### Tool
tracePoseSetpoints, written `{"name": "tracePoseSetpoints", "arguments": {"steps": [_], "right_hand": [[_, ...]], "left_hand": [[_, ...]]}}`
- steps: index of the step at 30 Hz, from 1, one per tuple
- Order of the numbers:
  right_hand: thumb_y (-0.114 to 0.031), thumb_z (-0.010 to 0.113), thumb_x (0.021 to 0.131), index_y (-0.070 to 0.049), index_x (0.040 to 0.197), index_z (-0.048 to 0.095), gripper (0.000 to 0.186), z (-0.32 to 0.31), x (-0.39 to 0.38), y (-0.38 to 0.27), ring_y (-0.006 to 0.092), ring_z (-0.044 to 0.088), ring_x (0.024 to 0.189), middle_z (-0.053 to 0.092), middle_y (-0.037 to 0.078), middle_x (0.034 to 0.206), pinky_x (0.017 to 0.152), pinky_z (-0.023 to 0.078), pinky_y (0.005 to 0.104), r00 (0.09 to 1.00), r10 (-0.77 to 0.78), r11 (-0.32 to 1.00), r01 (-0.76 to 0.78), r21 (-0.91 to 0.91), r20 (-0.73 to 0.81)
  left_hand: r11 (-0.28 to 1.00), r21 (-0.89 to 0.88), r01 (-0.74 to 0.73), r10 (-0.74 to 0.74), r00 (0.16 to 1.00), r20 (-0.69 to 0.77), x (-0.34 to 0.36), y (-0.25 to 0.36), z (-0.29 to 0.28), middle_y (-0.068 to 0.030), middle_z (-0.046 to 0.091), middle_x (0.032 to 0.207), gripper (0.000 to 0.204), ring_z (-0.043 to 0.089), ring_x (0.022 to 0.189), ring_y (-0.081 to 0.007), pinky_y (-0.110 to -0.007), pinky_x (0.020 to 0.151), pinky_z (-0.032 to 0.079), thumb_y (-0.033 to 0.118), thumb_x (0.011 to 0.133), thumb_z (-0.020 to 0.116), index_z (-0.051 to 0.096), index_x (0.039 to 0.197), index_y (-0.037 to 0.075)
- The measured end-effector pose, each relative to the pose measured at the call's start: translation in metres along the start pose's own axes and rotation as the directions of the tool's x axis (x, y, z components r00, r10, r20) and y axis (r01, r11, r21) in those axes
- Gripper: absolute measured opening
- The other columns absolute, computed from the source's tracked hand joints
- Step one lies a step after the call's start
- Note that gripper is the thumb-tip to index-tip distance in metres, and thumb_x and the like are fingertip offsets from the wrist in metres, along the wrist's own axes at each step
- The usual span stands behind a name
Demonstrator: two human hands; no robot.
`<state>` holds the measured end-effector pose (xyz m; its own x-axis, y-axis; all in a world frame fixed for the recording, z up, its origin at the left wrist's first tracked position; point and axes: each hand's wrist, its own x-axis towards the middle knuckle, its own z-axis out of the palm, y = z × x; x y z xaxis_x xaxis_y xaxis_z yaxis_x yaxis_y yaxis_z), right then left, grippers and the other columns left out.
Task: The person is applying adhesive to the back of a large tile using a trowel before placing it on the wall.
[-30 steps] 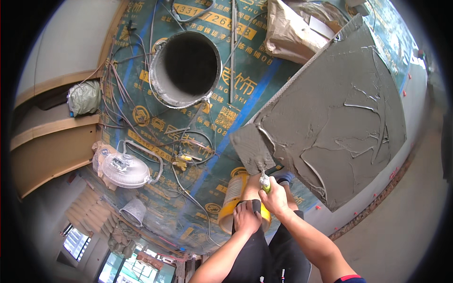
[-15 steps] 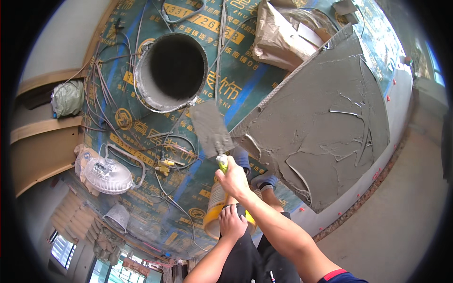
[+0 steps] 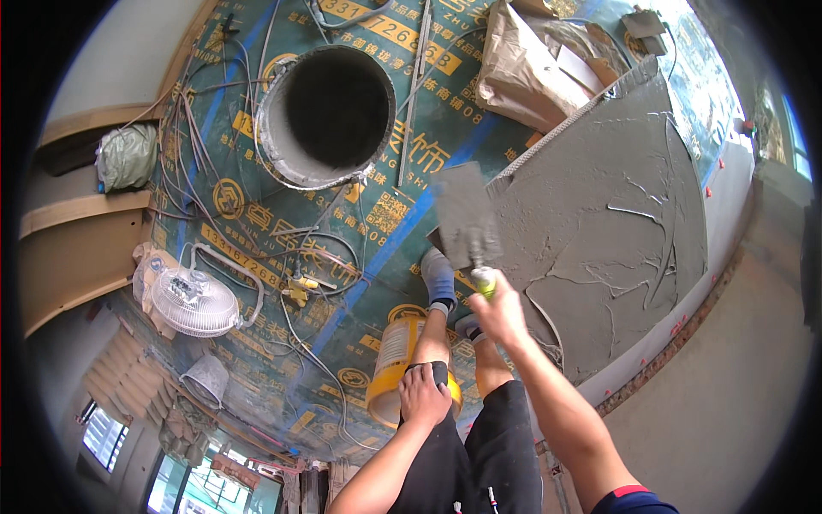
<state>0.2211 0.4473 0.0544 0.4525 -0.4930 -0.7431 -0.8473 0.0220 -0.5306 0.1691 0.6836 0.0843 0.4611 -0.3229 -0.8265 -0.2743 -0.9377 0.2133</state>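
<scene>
My right hand [image 3: 499, 315] is closed round the green handle of a trowel [image 3: 467, 210]. Its flat rectangular blade is smeared with grey mortar and lies over the left edge of a large slab [image 3: 685, 274]. Grey mortar [image 3: 591, 223] coats most of the slab, with ridges and lumps toward its right and lower parts. Whether the blade touches the mortar I cannot tell. My left hand [image 3: 424, 394] rests on my left knee, fingers spread and holding nothing.
A round bucket [image 3: 383, 128] with grey mortar on its walls stands ahead on the printed green floor covering. A yellow bucket [image 3: 377, 396] is by my left leg. Around are loose cables [image 3: 193, 154], a white fan [image 3: 195, 301] and a torn paper bag [image 3: 522, 77].
My right hand and the trowel have moved right, from near the bucket to over the slab's left edge. My left hand stays on the knee.
</scene>
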Motion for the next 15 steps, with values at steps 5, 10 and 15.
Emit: {"name": "tracePoseSetpoints", "arguments": {"steps": [5, 10, 15], "right_hand": [[-0.024, 0.067, 0.083, -0.003, 0.113, 0.047, 0.042, 0.072, -0.004, -0.018, 0.0471, 0.066, 0.088, 0.067, 0.029, 0.091, 0.076, 0.053, 0.0532, 0.976, -0.048, 0.995, 0.066, -0.078, 0.212], [-0.023, 0.067, 0.082, -0.005, 0.106, 0.047, 0.036, 0.094, -0.015, -0.022, 0.0468, 0.065, 0.082, 0.065, 0.026, 0.083, 0.072, 0.052, 0.0537, 0.952, -0.118, 0.987, 0.144, -0.072, 0.281], [-0.018, 0.068, 0.080, -0.007, 0.103, 0.050, 0.031, 0.066, -0.044, 0.042, 0.0449, 0.064, 0.078, 0.065, 0.023, 0.081, 0.067, 0.052, 0.0516, 0.981, -0.160, 0.986, 0.165, -0.038, 0.109]], "left_hand": [[1.000, 0.007, 0.004, -0.004, 1.000, 0.002, 0.000, 0.000, -0.002, -0.0193, 0.058, 0.121, 0.052, 0.052, 0.118, -0.0350, -0.048, 0.104, 0.036, 0.025, 0.080, 0.063, 0.051, 0.125, 0.002], [1.000, 0.013, -0.009, 0.010, 1.000, -0.023, 0.000, 0.003, -0.006, -0.0180, 0.059, 0.118, 0.049, 0.054, 0.115, -0.0348, -0.047, 0.103, 0.038, 0.023, 0.078, 0.065, 0.053, 0.121, 0.003], [0.999, 0.032, -0.028, 0.030, 0.997, -0.066, -0.001, 0.002, -0.001, -0.0186, 0.060, 0.116, 0.047, 0.054, 0.115, -0.0351, -0.048, 0.102, 0.038, 0.021, 0.077, 0.066, 0.054, 0.118, 0.002]]}}
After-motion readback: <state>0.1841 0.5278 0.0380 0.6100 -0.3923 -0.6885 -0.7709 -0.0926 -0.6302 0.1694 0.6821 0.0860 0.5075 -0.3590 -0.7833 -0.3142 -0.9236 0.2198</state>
